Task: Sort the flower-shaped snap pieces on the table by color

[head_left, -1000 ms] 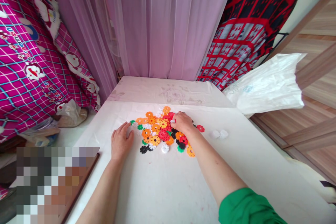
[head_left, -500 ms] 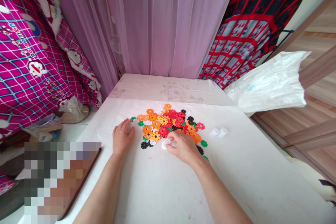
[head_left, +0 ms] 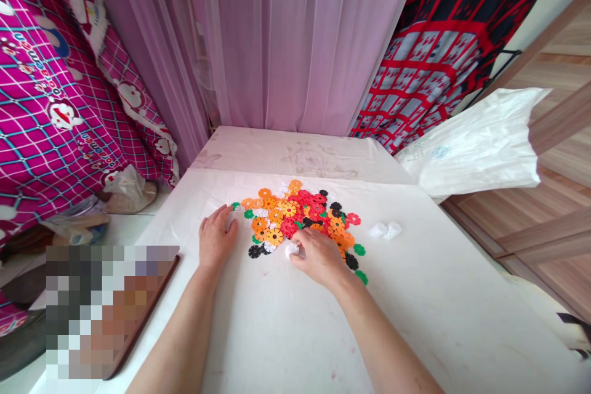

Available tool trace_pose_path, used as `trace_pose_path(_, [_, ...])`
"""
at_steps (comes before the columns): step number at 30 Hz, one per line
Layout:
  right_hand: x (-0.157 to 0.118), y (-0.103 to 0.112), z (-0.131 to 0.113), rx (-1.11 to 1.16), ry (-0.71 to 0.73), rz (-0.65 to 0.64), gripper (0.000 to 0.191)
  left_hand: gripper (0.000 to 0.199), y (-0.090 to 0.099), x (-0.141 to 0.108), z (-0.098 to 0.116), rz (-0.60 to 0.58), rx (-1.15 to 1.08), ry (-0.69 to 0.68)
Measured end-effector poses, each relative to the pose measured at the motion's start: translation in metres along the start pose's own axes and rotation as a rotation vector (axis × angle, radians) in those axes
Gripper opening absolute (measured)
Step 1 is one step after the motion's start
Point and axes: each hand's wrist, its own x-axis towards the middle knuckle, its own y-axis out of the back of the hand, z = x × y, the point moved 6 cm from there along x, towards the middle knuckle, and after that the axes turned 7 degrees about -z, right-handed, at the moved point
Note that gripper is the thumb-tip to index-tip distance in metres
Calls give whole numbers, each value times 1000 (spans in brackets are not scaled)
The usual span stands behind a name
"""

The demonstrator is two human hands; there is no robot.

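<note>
A heap of notched, flower-shaped plastic discs (head_left: 290,209) in orange, red, black, green and white lies on the white-covered table (head_left: 268,332). At the heap's near edge, my right hand (head_left: 319,257) pinches a white notched disc (head_left: 292,250) between thumb and fingers. My left hand (head_left: 216,237) rests on the table at the heap's left edge, fingers stretched out and holding nothing. Its fingertips are close to a white disc (head_left: 239,210) and a green disc (head_left: 235,205). Some white discs (head_left: 385,230) lie apart to the right of the heap.
A white plastic bag (head_left: 480,148) hangs over the table's right edge. At the left edge is a blurred-out flat item with a dark red rim (head_left: 143,314). Purple curtains (head_left: 295,43) stand behind, and a pink patterned cloth (head_left: 69,74) hangs at left.
My right hand has drawn the white disc closer into its pinch, with little movement. My left hand stays in place. The view has shifted slightly.
</note>
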Motion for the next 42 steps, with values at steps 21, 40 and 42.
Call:
trace_pose_path(21, [31, 18, -31, -97, 175, 72, 21, 41, -2, 1, -3, 8, -7, -11])
trace_pose_path(40, [97, -3, -13, -163, 490, 18, 31, 47, -15, -3, 11, -224, 146, -115])
trace_pose_path(42, [92, 1, 3, -147, 476, 82, 29, 48, -16, -3, 11, -242, 145, -127])
